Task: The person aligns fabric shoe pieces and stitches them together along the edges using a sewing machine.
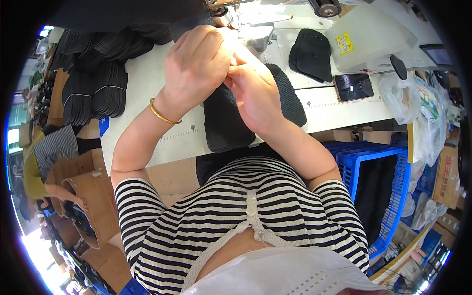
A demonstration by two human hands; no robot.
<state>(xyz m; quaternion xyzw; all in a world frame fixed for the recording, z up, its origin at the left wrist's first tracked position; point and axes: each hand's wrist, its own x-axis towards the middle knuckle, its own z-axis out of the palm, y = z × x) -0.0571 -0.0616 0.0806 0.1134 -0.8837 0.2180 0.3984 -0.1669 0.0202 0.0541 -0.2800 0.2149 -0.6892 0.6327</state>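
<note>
Lying on the white counter [145, 73] under the hands, a flat, matte black fabric pad [223, 125] points its rounded end at the person, long axis running away; mesh-textured black fabric [291, 96] shows alongside. Left hand [194, 69] and right hand [255, 96] meet, fingers curled; any grip is hidden.

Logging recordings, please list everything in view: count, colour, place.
Sewing machine: one, whitish, top
Table: one, white, centre
Piece stacks: several, black, upper left
Near pieces: count unclear, black, below hands
Loose pieces: at least two, black, upper right
Phone: one, black, right
Crates: several, blue, lower right
Boxes: several, brown, both sides
Bags: several, whitish, right
Co-worker: one, yellow top, far left
Mask: one, white, bottom
Top: one, black-and-white striped, worn
Bracelet: one, gold, left wrist
Left hand: one, bare, by machine
Right hand: one, bare, beside left
</note>
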